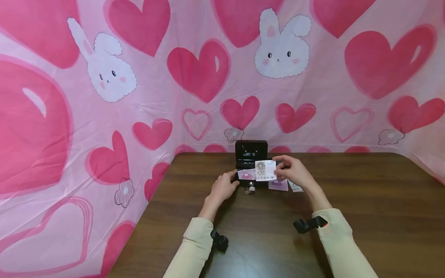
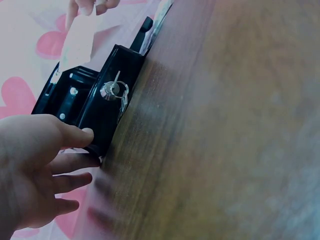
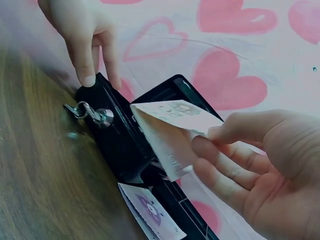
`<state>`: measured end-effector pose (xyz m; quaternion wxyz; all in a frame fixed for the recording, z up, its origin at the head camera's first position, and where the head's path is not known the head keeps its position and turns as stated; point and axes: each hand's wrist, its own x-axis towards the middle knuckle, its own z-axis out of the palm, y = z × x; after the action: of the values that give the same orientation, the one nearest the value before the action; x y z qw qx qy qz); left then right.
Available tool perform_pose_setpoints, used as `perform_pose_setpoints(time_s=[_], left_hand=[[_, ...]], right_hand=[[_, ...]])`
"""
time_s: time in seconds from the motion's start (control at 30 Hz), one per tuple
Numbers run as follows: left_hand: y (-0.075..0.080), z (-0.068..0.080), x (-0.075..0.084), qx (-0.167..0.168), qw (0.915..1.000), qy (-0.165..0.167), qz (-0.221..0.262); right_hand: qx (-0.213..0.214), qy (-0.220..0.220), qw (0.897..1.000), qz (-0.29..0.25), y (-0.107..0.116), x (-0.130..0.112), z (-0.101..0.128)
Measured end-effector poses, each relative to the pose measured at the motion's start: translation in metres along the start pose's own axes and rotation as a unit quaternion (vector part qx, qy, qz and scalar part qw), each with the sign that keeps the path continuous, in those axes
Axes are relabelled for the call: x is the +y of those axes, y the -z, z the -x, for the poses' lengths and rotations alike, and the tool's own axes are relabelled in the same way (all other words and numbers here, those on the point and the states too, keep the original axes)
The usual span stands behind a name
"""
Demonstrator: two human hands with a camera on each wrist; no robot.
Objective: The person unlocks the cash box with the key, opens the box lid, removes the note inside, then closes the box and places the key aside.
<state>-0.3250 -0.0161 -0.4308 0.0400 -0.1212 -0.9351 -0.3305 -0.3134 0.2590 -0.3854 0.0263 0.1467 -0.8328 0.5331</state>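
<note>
A small black cash box [image 1: 251, 151] stands with its lid up at the table's back edge. Keys on a ring [image 2: 122, 95] hang from its silver front lock [image 3: 104, 117]. My left hand [image 1: 223, 186] grips the box's front left corner, thumb on the front edge. Between thumb and fingers, my right hand [image 1: 295, 170] pinches a folded pale banknote [image 1: 265, 170] with a printed portrait above the box. Left of it a pinkish printed note [image 1: 246, 175] shows over the box; whether the two are joined I cannot tell. The box's inside is partly hidden.
Right of the box lie a purple note [image 1: 278, 185] and a pale note [image 1: 295, 187]. A black tray-like piece [image 3: 187, 210] with compartments sits beside the box, mostly behind my right hand in the head view. Pink heart-printed cloth [image 1: 198, 73] hangs behind the brown wooden table [image 1: 257, 231].
</note>
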Motion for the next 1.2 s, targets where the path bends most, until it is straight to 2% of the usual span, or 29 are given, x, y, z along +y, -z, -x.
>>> perform_pose_setpoints(time_s=[0.53, 0.77, 1.07, 1.2], left_hand=[[0.000, 0.001, 0.001, -0.003, 1.0000, 0.000, 0.006], [0.000, 0.002, 0.000, -0.001, 1.0000, 0.000, 0.005], [0.000, 0.001, -0.001, -0.002, 1.0000, 0.000, 0.008], [0.000, 0.002, 0.000, -0.002, 1.0000, -0.002, 0.008]], right_hand=[[-0.070, -0.030, 0.997, 0.000, 0.025, 0.005, 0.011], [-0.110, -0.068, 0.991, 0.017, 0.032, 0.008, 0.016], [-0.156, -0.074, 0.985, 0.023, 0.036, 0.017, 0.018], [-0.174, -0.093, 0.980, 0.016, 0.037, 0.020, 0.018]])
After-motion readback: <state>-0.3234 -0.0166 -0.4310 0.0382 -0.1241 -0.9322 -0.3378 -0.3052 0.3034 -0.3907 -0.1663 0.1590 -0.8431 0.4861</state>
